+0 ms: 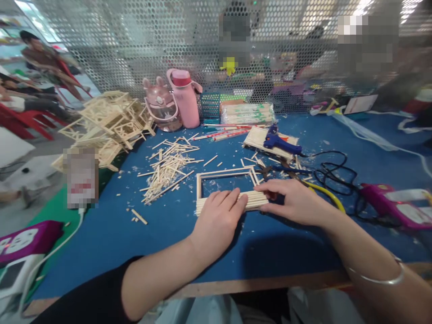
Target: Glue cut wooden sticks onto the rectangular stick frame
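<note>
The left hand (pixel 218 216), unclenched, likely steadies the stick frame (pixel 255 198) — the right hand (pixel 293 200) pinches its four-o'clock end.

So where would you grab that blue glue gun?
Probably by its handle, with the right hand coming from the near right: the glue gun lies on pale sticks, its handle slim and pointing right. The cord leaves that end, so grip short of it.
</note>
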Available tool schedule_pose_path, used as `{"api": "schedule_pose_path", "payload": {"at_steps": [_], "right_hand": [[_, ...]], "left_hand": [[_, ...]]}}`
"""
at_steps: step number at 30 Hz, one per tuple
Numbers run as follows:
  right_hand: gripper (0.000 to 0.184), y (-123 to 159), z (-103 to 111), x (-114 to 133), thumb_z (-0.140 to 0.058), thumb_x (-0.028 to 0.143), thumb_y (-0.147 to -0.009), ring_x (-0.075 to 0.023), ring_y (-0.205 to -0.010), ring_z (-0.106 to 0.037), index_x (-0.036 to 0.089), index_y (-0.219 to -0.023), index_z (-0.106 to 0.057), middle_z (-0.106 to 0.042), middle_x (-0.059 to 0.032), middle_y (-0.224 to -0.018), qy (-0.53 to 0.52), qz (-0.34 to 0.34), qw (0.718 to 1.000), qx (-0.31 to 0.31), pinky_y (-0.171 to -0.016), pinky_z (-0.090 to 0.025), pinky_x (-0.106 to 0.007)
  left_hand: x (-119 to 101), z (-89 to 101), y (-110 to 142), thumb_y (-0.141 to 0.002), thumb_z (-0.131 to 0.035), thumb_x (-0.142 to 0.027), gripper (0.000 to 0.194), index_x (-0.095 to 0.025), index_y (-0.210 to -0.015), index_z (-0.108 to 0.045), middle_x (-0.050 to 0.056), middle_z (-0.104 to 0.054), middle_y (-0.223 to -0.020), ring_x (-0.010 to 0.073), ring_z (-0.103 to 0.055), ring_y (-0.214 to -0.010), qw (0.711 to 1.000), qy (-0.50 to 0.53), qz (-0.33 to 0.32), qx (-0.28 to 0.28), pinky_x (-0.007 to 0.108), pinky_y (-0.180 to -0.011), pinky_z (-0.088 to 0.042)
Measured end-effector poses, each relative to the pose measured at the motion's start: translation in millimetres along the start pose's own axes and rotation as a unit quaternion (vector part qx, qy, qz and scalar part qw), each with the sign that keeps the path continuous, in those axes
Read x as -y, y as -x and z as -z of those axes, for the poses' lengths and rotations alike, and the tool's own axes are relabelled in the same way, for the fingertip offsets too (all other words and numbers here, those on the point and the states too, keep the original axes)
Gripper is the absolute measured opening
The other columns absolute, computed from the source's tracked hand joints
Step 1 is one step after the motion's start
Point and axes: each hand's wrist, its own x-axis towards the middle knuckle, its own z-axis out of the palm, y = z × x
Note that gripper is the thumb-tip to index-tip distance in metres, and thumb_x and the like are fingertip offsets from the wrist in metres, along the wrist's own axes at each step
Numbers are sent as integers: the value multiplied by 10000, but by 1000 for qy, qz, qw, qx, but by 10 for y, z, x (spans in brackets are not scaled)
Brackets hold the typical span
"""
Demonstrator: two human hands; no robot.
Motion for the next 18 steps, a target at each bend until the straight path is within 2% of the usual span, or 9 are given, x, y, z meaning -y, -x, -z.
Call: {"api": "schedule_pose_path", "payload": {"at_steps": [10, 13, 16, 18], "right_hand": [[308, 17, -37, -11, -600, 311, -791, -138, -713, -583, 210, -1081, -614, -658, -14, -854, -2, -38, 999, 29, -675, -455, -263], [409, 20, -4, 2, -625, 331, -768, -135, -696, -567, 206, -1152, -564, -627, -3, -809, -14, -35, 999, 32, -664, -451, -256], [569, 25, 65, 2, -669, 346, -722, -128, -672, -540, 197, -1238, -481, -585, 14, -774, -26, -38, 999, 9, -650, -442, -249], [515, 23, 111, -11, -662, 349, -726, -123, -651, -523, 199, -1194, -509, -565, 22, -749, -29, -44, 998, -22, -628, -428, -244]], "left_hand": [[-31, 23, 6, -916, -404, -186, 296, -122, -1181, -520, 120, -591, -1179, 230, -549, -995, 1000, 5, 18, 10, 396, -838, -456], [-19, 0, 12, -911, -419, -180, 293, -120, -1178, -525, 121, -592, -1178, 231, -549, -993, 1000, 7, 15, -3, 394, -839, -459], [-3, -19, 8, -898, -443, -165, 298, -116, -1179, -531, 130, -589, -1185, 246, -546, -1007, 1000, 5, 10, -17, 409, -847, -457], [7, -29, -4, -895, -452, -162, 296, -118, -1174, -540, 133, -595, -1175, 250, -547, -1013, 1000, 6, 9, -22, 417, -850, -458]]}}
